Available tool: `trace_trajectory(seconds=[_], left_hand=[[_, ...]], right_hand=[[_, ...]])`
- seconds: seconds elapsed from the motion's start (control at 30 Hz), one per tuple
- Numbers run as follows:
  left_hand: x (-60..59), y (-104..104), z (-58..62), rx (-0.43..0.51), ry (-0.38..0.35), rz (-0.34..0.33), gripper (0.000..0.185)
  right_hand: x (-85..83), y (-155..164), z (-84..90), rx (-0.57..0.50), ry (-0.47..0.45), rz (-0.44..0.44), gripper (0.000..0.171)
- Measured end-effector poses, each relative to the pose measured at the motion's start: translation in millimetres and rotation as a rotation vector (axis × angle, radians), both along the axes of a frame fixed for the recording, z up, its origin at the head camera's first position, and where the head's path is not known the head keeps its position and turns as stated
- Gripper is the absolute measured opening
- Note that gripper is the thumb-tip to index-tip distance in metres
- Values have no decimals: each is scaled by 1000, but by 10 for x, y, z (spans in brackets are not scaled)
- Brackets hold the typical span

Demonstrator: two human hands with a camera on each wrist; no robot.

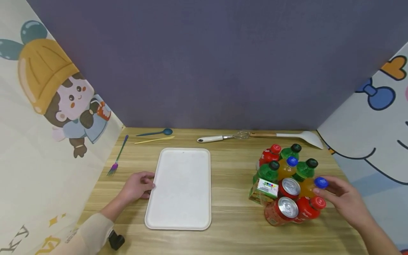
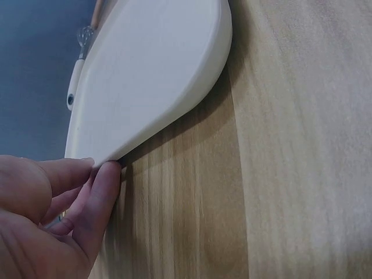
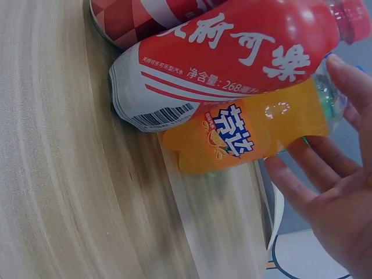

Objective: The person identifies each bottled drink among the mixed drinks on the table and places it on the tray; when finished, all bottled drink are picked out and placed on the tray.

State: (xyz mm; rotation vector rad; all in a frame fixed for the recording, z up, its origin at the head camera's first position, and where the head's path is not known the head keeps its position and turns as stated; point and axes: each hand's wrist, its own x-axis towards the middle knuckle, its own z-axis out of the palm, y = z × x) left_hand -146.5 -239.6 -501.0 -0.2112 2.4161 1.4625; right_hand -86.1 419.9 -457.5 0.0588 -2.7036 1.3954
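Observation:
A white tray [image 1: 178, 187] lies flat in the middle of the wooden table [image 1: 232, 226]. My left hand [image 1: 148, 184] rests on the table at the tray's left edge, and in the left wrist view its fingertips [image 2: 107, 174] touch the tray's rim [image 2: 151, 128]. At the right stands a tight cluster of drinks. My right hand [image 1: 328, 187] is spread beside the cluster's right side, at an orange bottle with a blue cap [image 1: 320, 182]. In the right wrist view its straight fingers [image 3: 308, 174] are beside the orange bottle [image 3: 250, 131], which stands against a red bottle [image 3: 232, 52].
The cluster holds green-capped bottles [image 1: 306, 168], red bottles [image 1: 271, 154], two red cans [image 1: 288, 209] and a small carton [image 1: 266, 187]. Along the back lie a blue spoon [image 1: 156, 133], a yellow stick [image 1: 154, 140], a whisk [image 1: 223, 137] and a white ladle [image 1: 299, 136]. A purple fork [image 1: 117, 157] lies left.

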Motion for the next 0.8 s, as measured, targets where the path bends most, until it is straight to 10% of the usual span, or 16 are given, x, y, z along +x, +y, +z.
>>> trace_trajectory(seconds=[0.8], left_hand=[[-10, -14, -1, -4, -1, -5, 50]], right_hand=[[48, 111, 597, 176, 66, -181, 31]])
